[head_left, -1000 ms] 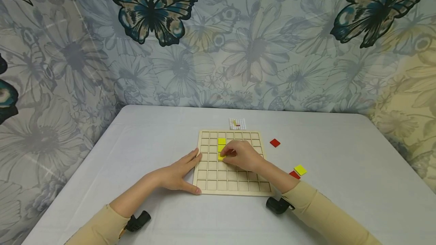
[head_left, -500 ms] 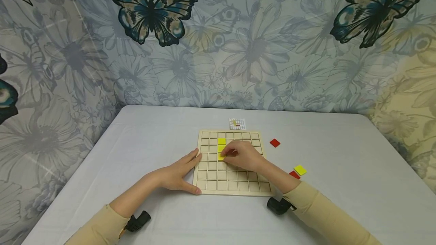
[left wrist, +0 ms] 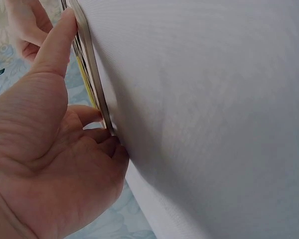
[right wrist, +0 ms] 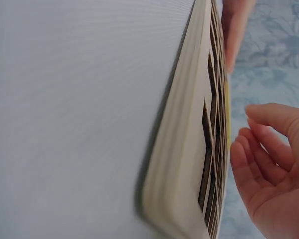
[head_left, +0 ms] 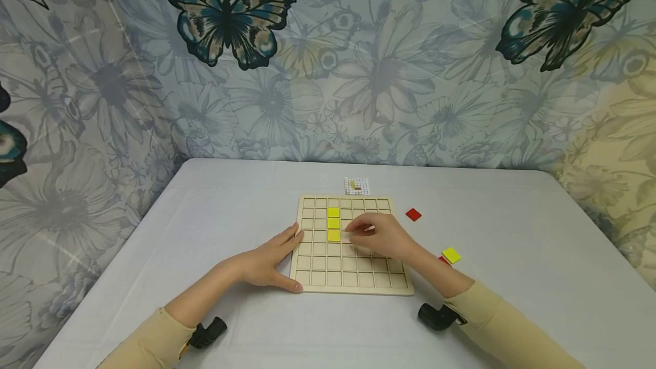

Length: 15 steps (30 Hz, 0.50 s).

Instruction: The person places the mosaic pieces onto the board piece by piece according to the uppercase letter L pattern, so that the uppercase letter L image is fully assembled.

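A square wooden grid board (head_left: 318,279) lies flat on the white table. Three yellow square tiles (head_left: 333,223) sit in one column of its cells, left of the middle. My left hand (head_left: 269,261) rests along the board's left side, fingers stretched out and the thumb at the near corner. The left wrist view shows that thumb and fingertips against the board's edge (left wrist: 92,64). Just right of the lowest yellow tile, my right hand (head_left: 381,236) hovers over the grid. In the right wrist view its thumb and fingers (right wrist: 271,117) are loosely bent, with nothing between them.
A red tile (head_left: 413,214) lies right of the board. Nearer the right forearm are a yellow tile (head_left: 451,255) and a partly hidden red tile (head_left: 443,260). Behind the board is a small card (head_left: 357,186) with a printed grid. A patterned curtain (head_left: 328,101) hangs beyond the table.
My right hand has let go of the lowest yellow tile and drawn back to the right, uncovering it. My left hand stays where it was.
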Each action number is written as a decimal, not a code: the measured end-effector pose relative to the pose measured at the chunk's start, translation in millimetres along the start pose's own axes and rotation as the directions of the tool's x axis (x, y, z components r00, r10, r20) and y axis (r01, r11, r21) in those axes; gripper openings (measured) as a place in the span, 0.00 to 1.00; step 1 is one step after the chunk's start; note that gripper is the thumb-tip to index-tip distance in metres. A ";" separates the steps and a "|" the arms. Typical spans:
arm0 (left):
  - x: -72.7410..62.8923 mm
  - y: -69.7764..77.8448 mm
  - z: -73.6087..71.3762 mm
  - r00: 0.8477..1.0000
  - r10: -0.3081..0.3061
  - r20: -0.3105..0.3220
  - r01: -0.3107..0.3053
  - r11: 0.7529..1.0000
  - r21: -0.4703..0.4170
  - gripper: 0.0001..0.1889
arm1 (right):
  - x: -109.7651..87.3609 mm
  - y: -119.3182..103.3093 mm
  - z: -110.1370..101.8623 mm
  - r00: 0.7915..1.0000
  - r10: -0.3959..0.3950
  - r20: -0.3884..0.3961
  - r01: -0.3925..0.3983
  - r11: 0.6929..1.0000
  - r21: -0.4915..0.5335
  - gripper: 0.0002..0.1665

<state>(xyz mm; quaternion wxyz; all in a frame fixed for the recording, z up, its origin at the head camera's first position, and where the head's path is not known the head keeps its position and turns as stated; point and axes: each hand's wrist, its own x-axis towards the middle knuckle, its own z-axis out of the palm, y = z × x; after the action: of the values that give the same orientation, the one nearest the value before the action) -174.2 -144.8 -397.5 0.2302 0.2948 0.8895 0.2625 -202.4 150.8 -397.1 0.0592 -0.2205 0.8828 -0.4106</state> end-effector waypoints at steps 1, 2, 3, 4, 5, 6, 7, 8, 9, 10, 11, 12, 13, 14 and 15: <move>0.0 0.0 0.0 1.000 0.001 0.001 -0.001 1.000 0.001 0.59 | -2.2 1.6 -1.7 1.000 0.011 -0.005 -0.011 1.000 0.004 0.09; 0.1 0.1 0.0 1.000 0.003 0.001 -0.003 1.000 0.002 0.59 | -4.4 3.1 -3.3 1.000 0.021 -0.011 -0.021 1.000 0.007 0.09; 0.2 0.1 0.1 1.000 0.004 0.001 -0.004 1.000 0.003 0.59 | -6.6 4.4 -5.0 0.999 0.035 -0.017 -0.034 0.999 0.014 0.09; 0.2 0.0 0.1 1.000 0.005 0.001 -0.005 1.000 0.004 0.59 | -9.0 6.3 -6.9 0.999 0.045 -0.023 -0.044 0.999 0.016 0.09; 0.3 -0.2 0.2 1.000 0.005 0.000 -0.005 1.000 0.006 0.59 | -11.4 8.0 -8.6 0.998 0.053 -0.028 -0.052 0.998 0.021 0.09; 0.4 -0.3 0.3 1.000 0.005 0.000 -0.005 1.000 0.007 0.59 | -14.3 9.6 -10.9 0.998 0.062 -0.032 -0.061 0.998 0.025 0.10; 0.5 -0.3 0.4 1.000 0.003 0.001 -0.003 1.000 0.008 0.59 | -17.2 11.7 -13.0 0.997 0.067 -0.037 -0.066 0.997 0.027 0.10; 0.5 -0.3 0.4 1.000 0.002 0.000 -0.002 1.000 0.008 0.59 | -20.5 13.9 -15.1 0.996 0.074 -0.041 -0.073 0.997 0.029 0.10; 0.5 -0.1 0.5 1.000 0.001 0.001 -0.001 1.000 0.007 0.59 | -24.0 16.0 -17.5 0.996 0.081 -0.045 -0.080 0.996 0.031 0.10; 0.5 0.0 0.5 1.000 0.000 0.002 0.000 1.000 0.008 0.59 | -27.6 18.2 -20.0 0.995 0.082 -0.049 -0.081 0.996 0.027 0.10; 0.7 0.0 0.6 1.000 -0.001 0.002 0.001 1.000 0.007 0.59 | -31.5 20.0 -22.9 0.994 0.090 -0.054 -0.089 0.996 0.028 0.11; 0.7 0.1 0.7 1.000 -0.001 0.003 0.001 1.000 0.007 0.59 | -35.5 21.4 -26.0 0.993 0.098 -0.061 -0.096 0.995 0.031 0.11; 0.6 0.3 0.6 1.000 -0.002 0.003 0.002 1.000 0.007 0.59 | -39.4 23.0 -28.9 0.992 0.104 -0.069 -0.103 0.994 0.026 0.12; 0.5 0.4 0.5 1.000 -0.002 0.002 0.002 1.000 0.007 0.59 | -43.2 24.3 -32.0 0.991 0.112 -0.075 -0.111 0.994 0.022 0.12; 0.5 0.5 0.6 1.000 -0.003 0.002 0.003 1.000 0.006 0.59 | -47.0 25.3 -35.2 0.990 0.116 -0.084 -0.115 0.993 0.017 0.12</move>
<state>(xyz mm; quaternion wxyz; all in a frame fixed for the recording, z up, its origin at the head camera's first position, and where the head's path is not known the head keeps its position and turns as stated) -174.1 -143.9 -397.8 0.2307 0.2945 0.8905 0.2591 -178.9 210.3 -396.6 0.0466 -0.1511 0.8933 -0.4207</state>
